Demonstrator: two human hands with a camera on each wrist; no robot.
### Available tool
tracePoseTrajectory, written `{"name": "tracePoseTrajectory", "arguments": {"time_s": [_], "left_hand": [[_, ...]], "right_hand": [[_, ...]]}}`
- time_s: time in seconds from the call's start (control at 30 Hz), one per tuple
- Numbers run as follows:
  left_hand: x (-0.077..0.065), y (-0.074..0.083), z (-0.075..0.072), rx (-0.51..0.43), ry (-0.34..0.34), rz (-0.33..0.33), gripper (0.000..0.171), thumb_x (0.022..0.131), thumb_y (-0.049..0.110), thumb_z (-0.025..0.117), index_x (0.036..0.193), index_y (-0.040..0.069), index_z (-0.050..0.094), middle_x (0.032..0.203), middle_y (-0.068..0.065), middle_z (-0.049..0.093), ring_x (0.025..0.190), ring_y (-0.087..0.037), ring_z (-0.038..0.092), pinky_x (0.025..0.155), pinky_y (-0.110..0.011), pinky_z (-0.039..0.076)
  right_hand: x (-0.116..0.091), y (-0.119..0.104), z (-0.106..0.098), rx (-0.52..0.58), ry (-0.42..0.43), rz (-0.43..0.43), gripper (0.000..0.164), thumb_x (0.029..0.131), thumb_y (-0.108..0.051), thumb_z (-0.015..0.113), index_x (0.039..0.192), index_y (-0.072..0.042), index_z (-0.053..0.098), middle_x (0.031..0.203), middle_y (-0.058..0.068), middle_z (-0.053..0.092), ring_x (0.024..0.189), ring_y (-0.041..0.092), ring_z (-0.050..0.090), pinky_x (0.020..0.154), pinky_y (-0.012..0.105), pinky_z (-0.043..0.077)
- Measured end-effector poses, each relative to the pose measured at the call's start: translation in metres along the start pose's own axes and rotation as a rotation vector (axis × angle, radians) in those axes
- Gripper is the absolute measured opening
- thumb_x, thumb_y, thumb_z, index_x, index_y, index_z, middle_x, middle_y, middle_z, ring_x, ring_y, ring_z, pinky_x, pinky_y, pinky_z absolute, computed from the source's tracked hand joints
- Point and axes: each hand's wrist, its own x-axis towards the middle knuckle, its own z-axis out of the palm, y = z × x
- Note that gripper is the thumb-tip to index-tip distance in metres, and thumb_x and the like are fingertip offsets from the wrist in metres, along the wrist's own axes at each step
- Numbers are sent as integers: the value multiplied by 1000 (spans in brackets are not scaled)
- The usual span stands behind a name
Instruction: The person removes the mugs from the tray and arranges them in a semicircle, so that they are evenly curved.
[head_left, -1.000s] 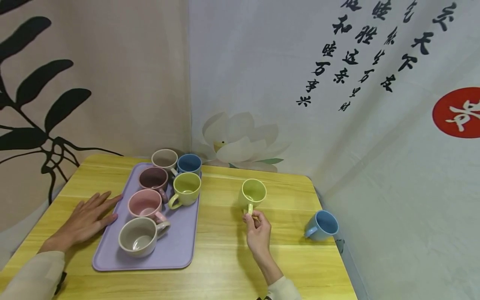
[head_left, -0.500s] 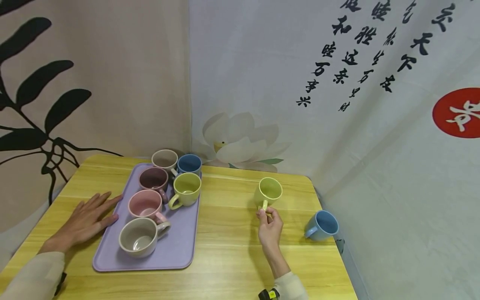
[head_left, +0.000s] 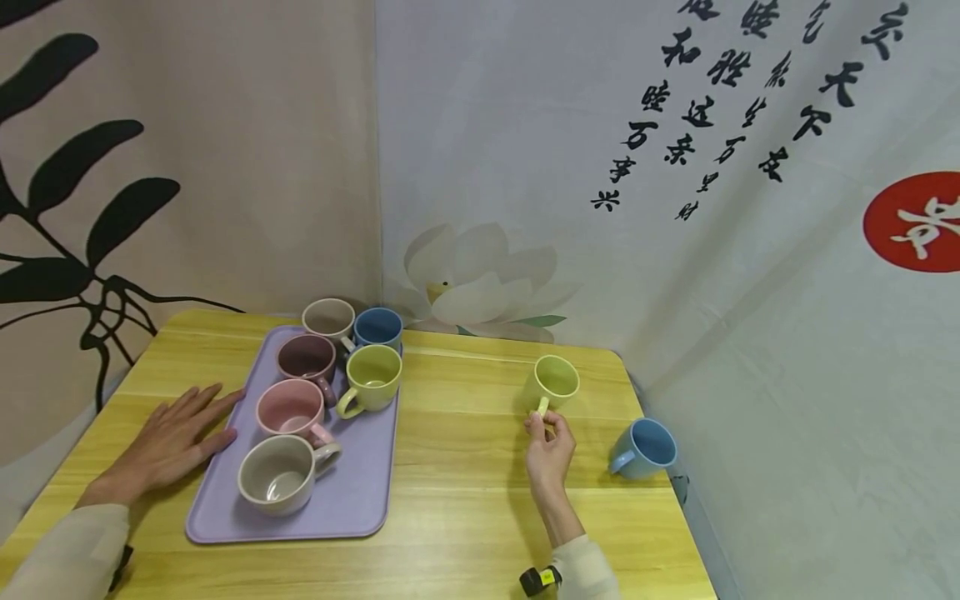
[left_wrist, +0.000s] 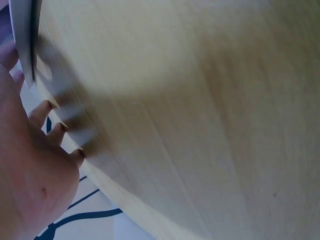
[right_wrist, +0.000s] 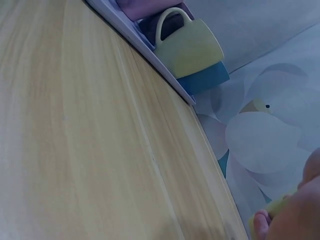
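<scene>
My right hand [head_left: 551, 454] pinches the handle of a yellow-green mug [head_left: 557, 382] near the back right of the table; whether its base touches the wood I cannot tell. In the right wrist view only part of this hand [right_wrist: 295, 215] shows at the lower right corner. To its right stands a light blue mug [head_left: 649, 450]. My left hand [head_left: 176, 437] lies with spread, straight fingers against the left edge of the lilac tray [head_left: 352, 508]. In the left wrist view, that hand [left_wrist: 35, 165] is at the table's edge beside the tray rim [left_wrist: 25, 40].
On the tray stand a grey mug [head_left: 276, 477], a pink mug [head_left: 291, 408], a maroon mug [head_left: 306, 358], a beige mug [head_left: 328, 318], a dark blue mug [head_left: 379, 327] and another yellow-green mug [head_left: 375, 379]. A printed curtain [head_left: 487, 167] hangs behind the wooden table [head_left: 450, 517].
My right hand has moved to the right with the yellow-green mug, closer to the light blue mug. The left hand and the tray have stayed in place.
</scene>
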Motion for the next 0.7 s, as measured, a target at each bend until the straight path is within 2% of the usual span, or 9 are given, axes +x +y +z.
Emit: {"name": "tracePoseTrajectory", "arguments": {"time_s": [0.1,0.2,0.27,0.4,0.5,0.6,0.7], "left_hand": [[0,1,-1,2,-6,-5,72,117,52,53,179,21,32,180,-40,26,164,-72,17,125,-93,9],[0,1,-1,2,-10,-9,73,117,52,53,179,21,32,180,-40,26,164,-72,18,125,-93,10],[0,2,-2,-1,-9,-6,72,117,52,53,179,21,31,180,-40,26,164,-72,17,125,-93,9],[-1,2,-2,-3,-8,-1,72,118,51,52,179,21,31,180,-40,26,164,-72,17,125,-93,9],[-1,2,-2,-6,-10,-4,72,118,52,52,179,21,31,181,-39,25,164,-72,17,126,-93,8],[-1,2,-1,-3,-9,-4,72,118,52,51,180,22,30,181,-39,24,164,-73,17,126,-93,8],[-2,2,-1,-1,-4,1,72,118,51,51,180,22,30,180,-40,25,164,-73,18,125,-93,9]], "right_hand": [[2,0,0,-6,32,14,18,117,-15,63,123,0,69,129,32,74,118,46,78,97,42,69],[6,0,-1,-1,75,18,18,116,-14,63,123,2,70,127,32,75,113,42,79,95,40,69],[9,0,-2,2,112,23,18,116,-12,63,123,3,70,124,32,75,105,33,80,89,32,68],[16,3,-5,6,164,36,19,116,-12,62,124,4,69,121,31,76,99,23,78,77,22,62],[23,4,-7,14,205,37,18,116,-13,63,122,4,69,117,27,76,96,24,75,71,19,58],[30,5,-8,21,272,36,14,114,-10,65,116,3,70,107,22,77,85,18,71,63,17,52],[36,6,-8,34,344,36,11,112,-6,66,111,4,71,100,21,78,78,13,67,61,15,51]]}}
